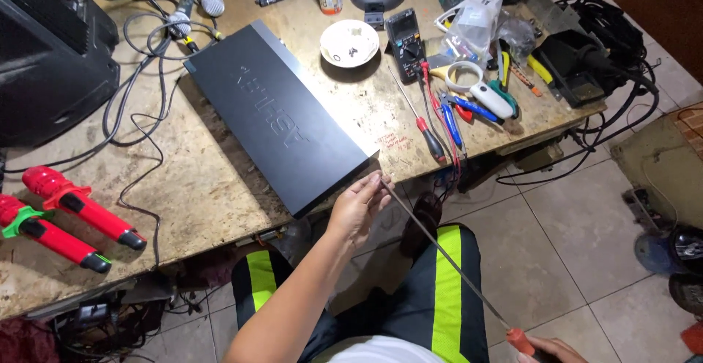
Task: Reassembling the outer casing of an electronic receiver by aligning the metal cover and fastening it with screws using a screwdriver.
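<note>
The left hand (pixel 359 205) pinches the tip of a long screwdriver (pixel 439 249) to steady it beside the black box (pixel 274 114); the right hand (pixel 553 350) grips its orange handle.

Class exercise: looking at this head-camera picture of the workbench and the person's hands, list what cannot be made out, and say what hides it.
1. Right hand: cut off by the bottom edge, so its grip on the long screwdriver is unclear.
2. Screwdriver tip: hidden behind the left hand fingers, beside the black flat case.
3. Contents of the white bowl: too small to identify.
4. Black speaker: cut off by the left edge.
</note>
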